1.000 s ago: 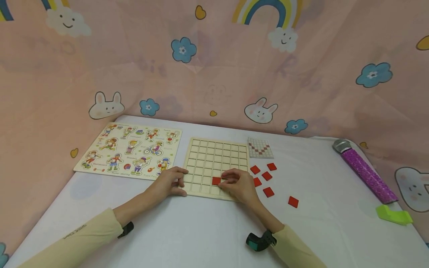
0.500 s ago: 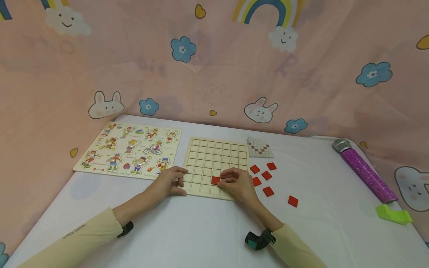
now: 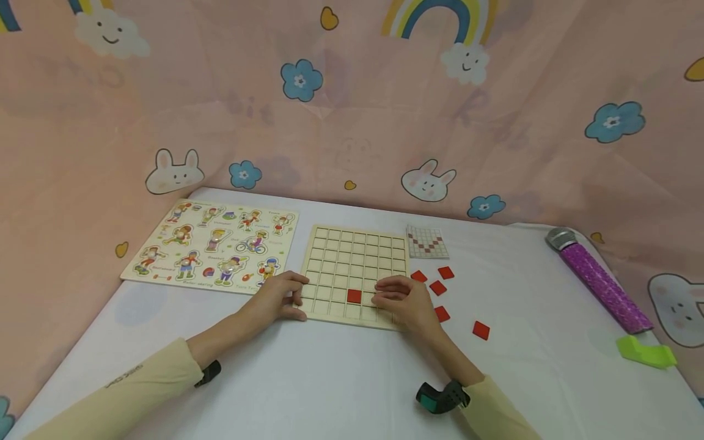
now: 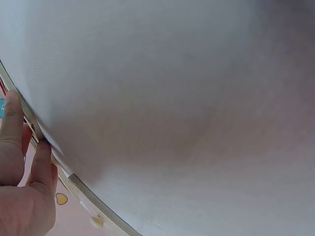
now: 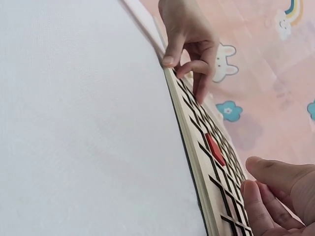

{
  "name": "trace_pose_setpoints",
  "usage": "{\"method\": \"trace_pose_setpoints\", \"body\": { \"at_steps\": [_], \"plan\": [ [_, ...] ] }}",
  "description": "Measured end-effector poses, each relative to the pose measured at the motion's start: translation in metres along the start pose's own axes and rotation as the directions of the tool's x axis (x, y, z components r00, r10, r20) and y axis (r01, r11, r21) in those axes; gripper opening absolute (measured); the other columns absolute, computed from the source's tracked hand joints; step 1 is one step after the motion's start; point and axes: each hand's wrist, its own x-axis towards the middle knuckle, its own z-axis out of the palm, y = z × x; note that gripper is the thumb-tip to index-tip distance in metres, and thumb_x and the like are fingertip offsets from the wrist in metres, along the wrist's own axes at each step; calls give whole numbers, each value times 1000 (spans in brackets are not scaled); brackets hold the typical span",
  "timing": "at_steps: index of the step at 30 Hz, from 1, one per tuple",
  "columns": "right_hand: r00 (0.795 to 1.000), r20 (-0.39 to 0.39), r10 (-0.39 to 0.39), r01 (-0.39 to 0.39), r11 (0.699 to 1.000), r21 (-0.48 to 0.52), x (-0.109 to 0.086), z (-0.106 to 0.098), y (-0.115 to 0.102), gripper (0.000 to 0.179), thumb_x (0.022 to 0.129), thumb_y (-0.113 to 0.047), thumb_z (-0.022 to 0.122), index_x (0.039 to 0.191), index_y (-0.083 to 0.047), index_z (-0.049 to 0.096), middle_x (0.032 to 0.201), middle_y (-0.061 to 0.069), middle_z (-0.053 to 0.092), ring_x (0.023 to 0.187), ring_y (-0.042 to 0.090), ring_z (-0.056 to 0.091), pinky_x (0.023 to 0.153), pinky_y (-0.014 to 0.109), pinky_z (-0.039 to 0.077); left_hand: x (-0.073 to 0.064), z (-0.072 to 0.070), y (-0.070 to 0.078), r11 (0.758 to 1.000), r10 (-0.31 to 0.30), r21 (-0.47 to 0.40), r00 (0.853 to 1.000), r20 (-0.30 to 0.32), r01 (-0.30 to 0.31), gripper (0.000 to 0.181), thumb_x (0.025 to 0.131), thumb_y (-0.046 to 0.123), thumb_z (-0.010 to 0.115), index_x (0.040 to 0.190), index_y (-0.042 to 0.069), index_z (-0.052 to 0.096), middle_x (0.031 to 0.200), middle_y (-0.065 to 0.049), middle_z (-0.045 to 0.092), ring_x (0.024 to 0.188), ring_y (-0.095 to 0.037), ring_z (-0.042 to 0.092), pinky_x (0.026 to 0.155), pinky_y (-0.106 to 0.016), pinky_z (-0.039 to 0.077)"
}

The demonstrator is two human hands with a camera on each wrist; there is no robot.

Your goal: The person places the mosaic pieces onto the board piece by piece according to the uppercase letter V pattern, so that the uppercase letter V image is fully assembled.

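My left hand [image 3: 275, 299] holds the front-left corner of the wooden grid board [image 3: 342, 252], its thumb at the near edge and its fingers on the left edge. One red square tile [image 3: 354, 296] lies on a cell near the board's front. Just right of that tile, my right hand [image 3: 408, 302] hovers low over the board, thumb and fingers apart and holding nothing. In the right wrist view, the tile [image 5: 215, 150] seems to lie flat between both hands. Several loose red tiles [image 3: 438, 288] lie right of the board; my right hand hides part of that area.
A small pattern card [image 3: 428, 243] lies by the board's back right corner. A sports-figure puzzle board [image 3: 209, 244] is at left. Far right are a purple glittery microphone [image 3: 605, 287] and a bright green piece [image 3: 646, 352]. Behind the table hangs a pink printed cloth [image 3: 341, 122].
My right hand has let go of the red tile, which stays on the board, and has moved a little to the right. My left hand has stayed put.
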Motion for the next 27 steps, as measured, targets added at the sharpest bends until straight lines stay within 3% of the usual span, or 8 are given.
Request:
{"method": "trace_pose_setpoints", "body": {
  "at_steps": [6, 12, 19, 22, 27],
  "plan": [
    [997, -52, 48, -51, 997, -58, -9, -29, 1, 35, 80, -12, 78, 112, -2, 64, 107, 14, 68, 92, 16, 66, 79, 18, 51, 0, 0, 0, 1000, -8, -1, 1000, -5, 8, 35, 63, 18, 86, 64, 11, 52, 118, -16, 62, 112, -33, 57, 88, -38, 49],
    [993, -97, 62, -72, 991, -108, -18, -65, 4, 40, 84, -15, 75, 118, 1, 60, 114, 20, 65, 96, 15, 65, 78, 18, 51, 0, 1, 1, 1000, -9, 1, 1000, -2, 9, 34, 64, 16, 86, 65, 11, 53, 117, -16, 62, 111, -33, 57, 86, -37, 49],
    [981, -151, 119, -142, 978, -150, -17, -113, 13, 49, 88, -23, 71, 127, 0, 54, 124, 23, 60, 93, -2, 62, 80, 15, 49, -1, 1, 3, 999, -25, -20, 1000, 3, 25, 34, 65, 13, 86, 65, 9, 52, 117, -16, 61, 111, -32, 57, 85, -36, 50],
    [991, -98, 92, -107, 981, -162, -10, -133, 19, 52, 89, -26, 69, 130, 1, 52, 128, 25, 56, 93, -5, 61, 80, 15, 48, -2, 0, 2, 999, -33, -29, 999, 10, 34, 34, 65, 14, 86, 65, 9, 53, 117, -16, 61, 111, -33, 57, 85, -36, 50],
    [995, 90, 42, -25, 982, -186, 6, -164, 29, 53, 92, -25, 66, 135, -1, 47, 134, 24, 52, 101, -4, 60, 84, 15, 47, -1, 0, 3, 998, -32, -48, 999, 16, 33, 33, 66, 12, 86, 65, 9, 53, 118, -16, 60, 112, -33, 56, 84, -35, 51]
  ]
}}
